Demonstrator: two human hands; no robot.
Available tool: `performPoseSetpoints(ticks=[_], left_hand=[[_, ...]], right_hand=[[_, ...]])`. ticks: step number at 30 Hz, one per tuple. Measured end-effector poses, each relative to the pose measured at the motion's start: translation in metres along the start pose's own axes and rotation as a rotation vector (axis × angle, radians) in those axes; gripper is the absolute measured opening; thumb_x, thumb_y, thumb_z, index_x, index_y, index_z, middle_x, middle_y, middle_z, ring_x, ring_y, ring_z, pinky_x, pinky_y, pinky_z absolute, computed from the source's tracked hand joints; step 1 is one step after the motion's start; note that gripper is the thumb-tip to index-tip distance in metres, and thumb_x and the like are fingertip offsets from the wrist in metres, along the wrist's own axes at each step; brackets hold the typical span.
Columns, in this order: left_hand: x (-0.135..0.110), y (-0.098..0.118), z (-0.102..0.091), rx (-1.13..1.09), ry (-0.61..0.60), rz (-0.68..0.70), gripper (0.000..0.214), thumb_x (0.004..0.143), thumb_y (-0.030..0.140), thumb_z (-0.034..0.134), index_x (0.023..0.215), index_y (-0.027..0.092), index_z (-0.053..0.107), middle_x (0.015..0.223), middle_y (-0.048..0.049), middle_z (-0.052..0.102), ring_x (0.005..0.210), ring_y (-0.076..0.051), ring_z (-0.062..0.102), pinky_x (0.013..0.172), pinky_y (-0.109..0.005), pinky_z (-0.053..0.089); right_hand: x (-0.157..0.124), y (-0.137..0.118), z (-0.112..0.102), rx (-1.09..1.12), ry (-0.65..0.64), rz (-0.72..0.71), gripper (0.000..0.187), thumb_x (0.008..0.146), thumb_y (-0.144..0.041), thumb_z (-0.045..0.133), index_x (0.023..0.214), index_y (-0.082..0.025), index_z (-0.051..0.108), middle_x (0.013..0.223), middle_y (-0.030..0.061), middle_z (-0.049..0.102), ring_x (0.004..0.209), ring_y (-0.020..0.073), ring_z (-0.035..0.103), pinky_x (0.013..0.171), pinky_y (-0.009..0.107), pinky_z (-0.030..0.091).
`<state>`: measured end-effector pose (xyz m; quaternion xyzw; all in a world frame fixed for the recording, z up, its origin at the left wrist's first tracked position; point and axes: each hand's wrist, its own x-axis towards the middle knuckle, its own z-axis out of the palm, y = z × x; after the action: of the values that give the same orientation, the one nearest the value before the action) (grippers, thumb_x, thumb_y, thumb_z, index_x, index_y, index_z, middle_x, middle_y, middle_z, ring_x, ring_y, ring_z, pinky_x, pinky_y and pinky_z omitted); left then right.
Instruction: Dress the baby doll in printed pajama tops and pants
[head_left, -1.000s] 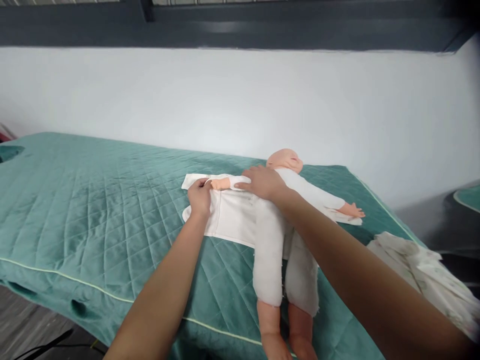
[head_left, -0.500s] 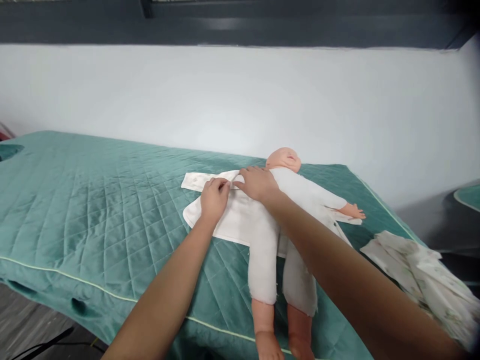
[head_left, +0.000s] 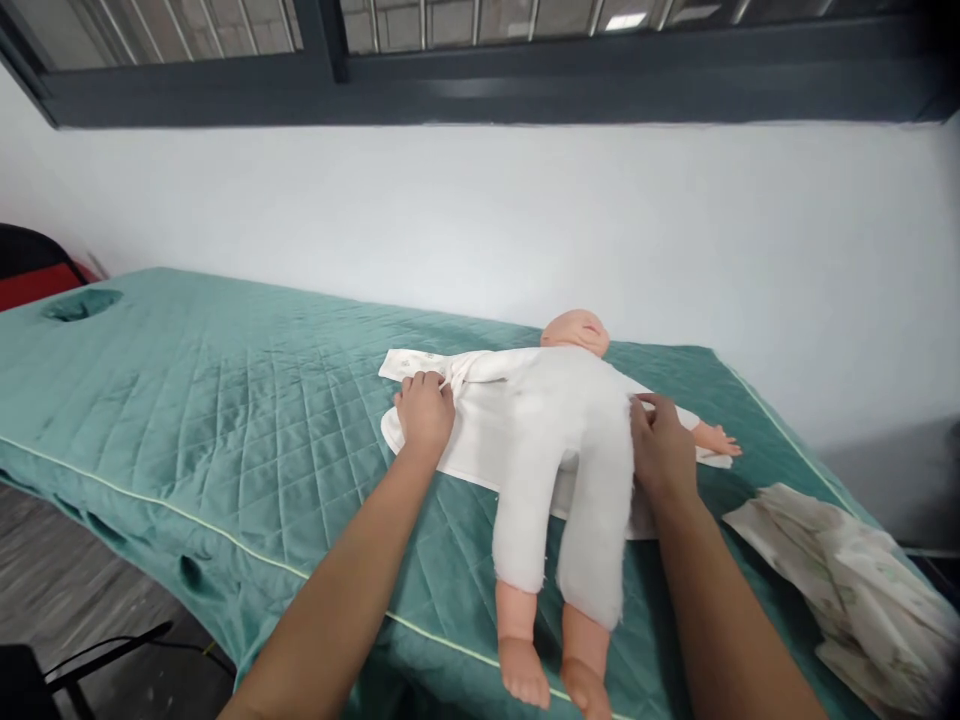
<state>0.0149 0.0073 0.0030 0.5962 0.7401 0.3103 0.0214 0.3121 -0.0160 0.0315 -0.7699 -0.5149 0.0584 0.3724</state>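
Note:
A baby doll [head_left: 559, 440] lies on its back on a teal quilted table [head_left: 225, 400], head toward the wall, on an opened white garment [head_left: 480, 450]. My left hand [head_left: 424, 412] rests curled on the garment beside the doll's left side, fingers pinching the sleeve fabric near the doll's arm. My right hand [head_left: 660, 445] lies on the garment at the doll's other side, against its hip, fingers curled onto the cloth. The doll's bare hand [head_left: 720, 440] and feet [head_left: 551, 680] stick out.
A folded patterned cloth [head_left: 847, 580] lies at the table's right edge. A face hole [head_left: 81, 304] is in the table's far left end. A white wall and dark window frame stand behind. A red and black seat [head_left: 30, 270] is at far left.
My right hand left the doll's shoulder and crossed over to the garment at its other side. My left hand stayed on the sleeve; the doll's arm is now inside it. The camera tilted up.

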Motion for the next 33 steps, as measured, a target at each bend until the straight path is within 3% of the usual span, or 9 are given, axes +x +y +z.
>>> performPoseSetpoints(ticks=[5,12,16,21,23,27,33], left_hand=[[-0.003,0.009,0.003,-0.197,-0.009,0.208,0.016,0.095,0.022,0.049,0.104,0.02,0.062,0.113,-0.0097,0.066,0.11,-0.024,0.061,0.094,-0.036,0.047],[0.008,0.044,0.01,-0.5,-0.064,0.236,0.009,0.094,0.023,0.051,0.099,0.021,0.059,0.11,-0.0063,0.069,0.106,-0.021,0.063,0.096,-0.035,0.048],[0.023,0.068,0.001,-0.588,-0.131,0.246,0.007,0.093,0.023,0.052,0.094,0.021,0.058,0.102,-0.0035,0.07,0.098,-0.019,0.063,0.091,-0.032,0.047],[0.028,0.083,-0.018,-0.605,-0.141,0.277,0.009,0.095,0.024,0.05,0.093,0.021,0.058,0.101,-0.0022,0.069,0.097,-0.017,0.062,0.09,-0.031,0.046],[0.024,0.085,-0.023,-0.607,-0.13,0.339,0.01,0.096,0.025,0.05,0.096,0.021,0.059,0.105,-0.0026,0.07,0.101,-0.018,0.061,0.093,-0.032,0.046],[0.01,0.089,-0.03,-0.472,-0.108,0.484,0.01,0.094,0.02,0.053,0.098,0.02,0.063,0.108,-0.0047,0.07,0.107,-0.022,0.059,0.098,-0.036,0.046],[-0.027,0.103,-0.052,-0.255,-0.197,0.538,0.022,0.095,0.015,0.046,0.098,0.02,0.067,0.109,-0.006,0.069,0.106,-0.023,0.062,0.094,-0.036,0.049]], right_hand=[[-0.01,-0.002,-0.002,0.065,-0.068,-0.022,0.058,0.096,-0.055,0.032,0.131,-0.019,0.062,0.112,0.0183,0.072,0.106,0.035,0.064,0.092,0.048,0.046],[-0.008,0.002,0.003,0.362,-0.156,-0.142,0.063,0.093,-0.062,0.043,0.139,-0.021,0.056,0.135,0.0137,0.064,0.122,0.0304,0.059,0.105,0.047,0.044],[-0.01,0.001,0.008,0.48,-0.304,-0.239,0.067,0.093,-0.063,0.046,0.147,-0.022,0.048,0.152,0.0107,0.05,0.138,0.0298,0.048,0.118,0.048,0.035],[-0.021,-0.008,0.015,0.549,-0.581,-0.357,0.083,0.095,-0.067,0.042,0.161,-0.023,0.02,0.17,0.0045,0.014,0.157,0.0241,0.01,0.129,0.042,0.008],[-0.024,-0.011,0.017,0.513,-0.667,-0.36,0.088,0.095,-0.069,0.037,0.163,-0.02,0.009,0.171,0.0031,0.003,0.158,0.0208,0.001,0.128,0.041,0.001],[-0.024,-0.011,0.02,0.473,-0.686,-0.373,0.091,0.095,-0.07,0.033,0.162,-0.016,0.004,0.171,0.0058,0.0,0.158,0.0185,-0.002,0.128,0.039,-0.002],[-0.021,-0.008,0.021,0.51,-0.673,-0.369,0.082,0.095,-0.068,0.038,0.161,-0.028,0.011,0.171,0.0018,0.005,0.158,0.0207,0.002,0.128,0.043,0.0]])
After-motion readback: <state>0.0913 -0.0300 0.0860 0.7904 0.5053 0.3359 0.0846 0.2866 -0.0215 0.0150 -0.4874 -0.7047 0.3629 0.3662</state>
